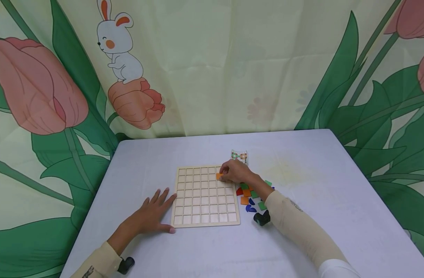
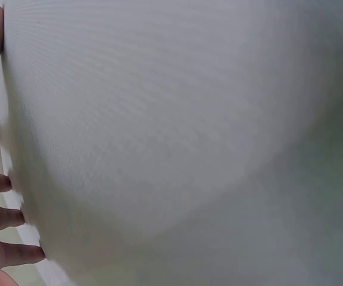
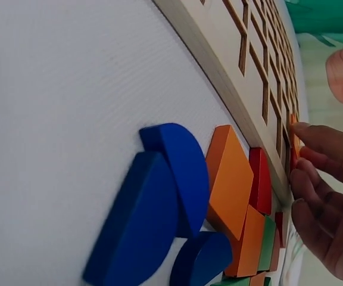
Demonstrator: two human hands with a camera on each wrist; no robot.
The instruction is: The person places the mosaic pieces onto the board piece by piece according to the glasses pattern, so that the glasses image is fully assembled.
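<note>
Touching the gridded board's [image 1: 200, 211] left edge, seemingly to steady it, the left hand [image 1: 152, 214] spreads its fingers; the right hand [image 1: 235, 171] pinches an orange piece [image 1: 219, 176] at the far-right cells, loose pieces [image 1: 244, 200] lying handily beside.

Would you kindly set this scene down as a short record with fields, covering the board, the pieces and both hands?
board: wooden grid board, flat on the table
right hand: right hand pinches an orange piece over the board's far right part
left hand: left hand, fingers spread, by the board's left edge
loose pieces: blue, orange, red and green, beside the board's right edge
beyond the right hand: small patterned sheet
</note>
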